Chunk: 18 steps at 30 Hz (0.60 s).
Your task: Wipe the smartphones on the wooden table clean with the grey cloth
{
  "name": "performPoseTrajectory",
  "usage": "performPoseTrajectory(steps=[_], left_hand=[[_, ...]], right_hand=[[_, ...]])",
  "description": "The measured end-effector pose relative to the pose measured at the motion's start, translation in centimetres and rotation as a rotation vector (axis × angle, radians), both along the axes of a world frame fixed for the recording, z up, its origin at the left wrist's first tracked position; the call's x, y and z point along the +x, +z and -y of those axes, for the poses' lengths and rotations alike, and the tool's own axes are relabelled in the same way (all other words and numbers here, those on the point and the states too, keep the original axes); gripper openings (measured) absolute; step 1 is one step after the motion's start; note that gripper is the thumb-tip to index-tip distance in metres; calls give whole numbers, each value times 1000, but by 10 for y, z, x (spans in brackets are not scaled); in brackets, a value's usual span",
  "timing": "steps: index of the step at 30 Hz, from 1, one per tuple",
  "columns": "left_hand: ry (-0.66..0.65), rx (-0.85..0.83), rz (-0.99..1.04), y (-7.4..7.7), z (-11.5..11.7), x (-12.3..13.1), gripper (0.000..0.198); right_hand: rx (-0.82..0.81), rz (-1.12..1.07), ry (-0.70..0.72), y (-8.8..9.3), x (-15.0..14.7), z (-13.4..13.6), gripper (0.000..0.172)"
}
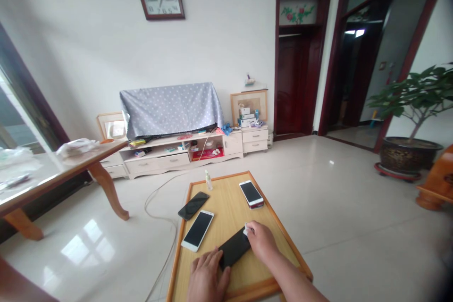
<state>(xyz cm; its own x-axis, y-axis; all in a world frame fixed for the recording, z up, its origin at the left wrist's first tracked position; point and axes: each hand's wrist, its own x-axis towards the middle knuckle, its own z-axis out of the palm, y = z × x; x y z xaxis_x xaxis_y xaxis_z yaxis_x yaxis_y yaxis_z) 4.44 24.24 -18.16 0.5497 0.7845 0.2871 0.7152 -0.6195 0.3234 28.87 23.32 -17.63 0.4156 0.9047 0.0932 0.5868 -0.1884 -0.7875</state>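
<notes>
A black phone [234,248] lies face up on a small wooden table [226,207]. My left hand [207,276] rests flat on the table, its thumb and fingers pressed on the phone's near end. My right hand [261,239] is closed in a pinch on a small white cloth or wipe [245,231] at the phone's far corner. Three more phones lie on the table: a white one [197,230], a black one [193,205] overhanging the left edge, and a white-and-red one [251,194]. A small bottle [208,180] stands at the far edge.
A larger table [53,170] with plastic bags stands at left. A white TV cabinet [184,148] with a cloth-covered screen lines the wall. A cable [159,212] trails over the tiled floor. A potted plant [412,118] stands right, by dark doorways.
</notes>
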Motion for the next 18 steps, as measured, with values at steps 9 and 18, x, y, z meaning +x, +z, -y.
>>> performPoseTrajectory(steps=[9, 18], left_hand=[[62, 7, 129, -18, -18, 4, 37], [101, -133, 301, 14, -12, 29, 48]], right_hand=[[50, -565, -143, -3, -5, -15, 17], [178, -810, -191, 21, 6, -13, 17]])
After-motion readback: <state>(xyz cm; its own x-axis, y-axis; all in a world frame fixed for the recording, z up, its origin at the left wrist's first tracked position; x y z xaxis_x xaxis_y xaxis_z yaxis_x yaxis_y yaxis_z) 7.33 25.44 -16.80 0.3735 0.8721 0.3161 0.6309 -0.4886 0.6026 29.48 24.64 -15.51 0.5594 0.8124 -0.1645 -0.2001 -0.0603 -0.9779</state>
